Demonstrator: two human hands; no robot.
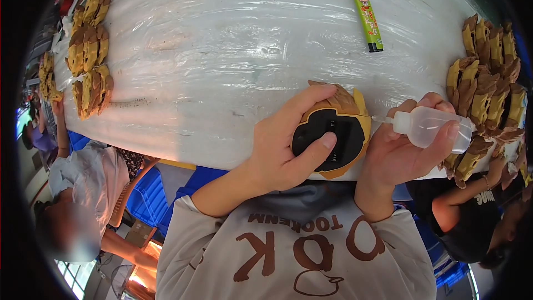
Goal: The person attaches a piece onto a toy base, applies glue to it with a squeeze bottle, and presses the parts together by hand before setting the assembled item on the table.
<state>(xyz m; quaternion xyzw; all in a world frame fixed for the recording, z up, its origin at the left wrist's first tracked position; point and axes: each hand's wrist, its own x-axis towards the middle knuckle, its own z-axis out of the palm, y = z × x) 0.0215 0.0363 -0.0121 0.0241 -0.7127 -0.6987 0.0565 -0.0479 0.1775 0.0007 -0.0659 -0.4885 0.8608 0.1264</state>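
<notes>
My left hand (288, 139) is closed round a brown and yellow moulded piece (345, 100) with a black base (313, 133) turned up toward me. Its thumb presses on the black face, and the far fingers are partly hidden. In my right hand (400, 155) is a translucent squeeze bottle (436, 128) with a white cap, tilted sideways. The bottle's thin nozzle points left at the piece's right edge; whether it touches cannot be made out.
Rows of similar brown and yellow pieces stand at the left (89, 50) and right (488, 78) of the plastic-covered table (222, 66). A green packet (367, 21) lies farther back. Co-workers sit at left (91, 178) and right (466, 211). Blue crates (147, 197) stand below the edge.
</notes>
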